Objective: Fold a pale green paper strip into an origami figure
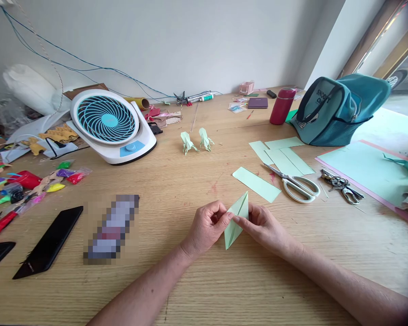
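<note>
Both hands grip one piece of folded light-green paper (236, 228), a pointed diamond shape with a crease line down its middle, held above the table. My left hand (211, 224) pinches its left edge, thumb at the middle. From the other side my right hand (263, 226) closes on it, thumb on the front and fingers mostly hidden behind. Just beyond lies a flat green paper strip (256, 184), with white-handled scissors (297, 185) to its right. More green strips (282, 156) overlap farther back. Two folded green paper figures (187, 143) stand mid-table.
A white fan (105, 122) stands at the left. Phones (51, 240) and colourful bags (76, 176) lie near it. On the right are keys (342, 183), a red thermos (282, 106), a teal backpack (340, 111) and large green sheets (363, 172).
</note>
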`<action>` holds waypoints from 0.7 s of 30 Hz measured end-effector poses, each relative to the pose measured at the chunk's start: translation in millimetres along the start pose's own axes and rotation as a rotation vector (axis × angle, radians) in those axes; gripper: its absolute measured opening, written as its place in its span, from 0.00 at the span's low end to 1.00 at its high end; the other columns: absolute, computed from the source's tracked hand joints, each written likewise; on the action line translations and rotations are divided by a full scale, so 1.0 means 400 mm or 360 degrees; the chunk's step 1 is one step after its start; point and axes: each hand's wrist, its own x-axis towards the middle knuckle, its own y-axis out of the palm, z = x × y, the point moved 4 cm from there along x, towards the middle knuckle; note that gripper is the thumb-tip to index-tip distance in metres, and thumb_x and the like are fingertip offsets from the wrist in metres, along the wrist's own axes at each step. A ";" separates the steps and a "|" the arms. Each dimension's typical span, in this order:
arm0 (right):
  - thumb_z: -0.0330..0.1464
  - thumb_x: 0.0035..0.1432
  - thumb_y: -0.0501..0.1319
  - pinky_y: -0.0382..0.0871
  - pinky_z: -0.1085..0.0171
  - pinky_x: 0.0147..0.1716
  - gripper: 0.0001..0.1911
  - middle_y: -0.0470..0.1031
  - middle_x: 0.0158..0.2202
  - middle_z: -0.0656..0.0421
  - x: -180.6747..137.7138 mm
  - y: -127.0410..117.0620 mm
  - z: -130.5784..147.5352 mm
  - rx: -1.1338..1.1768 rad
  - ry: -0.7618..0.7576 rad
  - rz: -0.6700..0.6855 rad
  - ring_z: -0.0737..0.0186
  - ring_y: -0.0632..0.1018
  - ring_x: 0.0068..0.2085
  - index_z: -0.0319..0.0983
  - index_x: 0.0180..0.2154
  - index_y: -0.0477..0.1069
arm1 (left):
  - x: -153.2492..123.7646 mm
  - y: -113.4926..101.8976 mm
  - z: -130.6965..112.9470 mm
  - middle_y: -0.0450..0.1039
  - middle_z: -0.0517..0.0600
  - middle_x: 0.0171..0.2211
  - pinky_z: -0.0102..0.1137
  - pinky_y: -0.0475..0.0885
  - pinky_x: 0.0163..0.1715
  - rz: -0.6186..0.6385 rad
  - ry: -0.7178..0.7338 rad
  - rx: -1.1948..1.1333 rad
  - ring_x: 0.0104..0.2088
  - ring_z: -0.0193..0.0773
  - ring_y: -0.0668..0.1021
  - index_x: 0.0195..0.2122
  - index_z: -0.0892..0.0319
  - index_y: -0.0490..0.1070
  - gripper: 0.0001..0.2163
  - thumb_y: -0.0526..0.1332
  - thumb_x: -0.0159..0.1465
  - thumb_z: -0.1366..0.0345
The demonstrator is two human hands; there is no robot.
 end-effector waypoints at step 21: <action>0.47 0.62 0.61 0.62 0.64 0.30 0.18 0.65 0.29 0.61 -0.004 0.001 -0.005 0.0053 -0.0026 -0.0016 0.64 0.65 0.30 0.38 0.33 0.66 | 0.000 0.002 -0.008 0.61 0.42 0.22 0.26 0.59 0.25 0.0120 -0.0183 -0.0345 0.24 0.28 0.63 0.26 0.60 0.63 0.14 0.62 0.65 0.58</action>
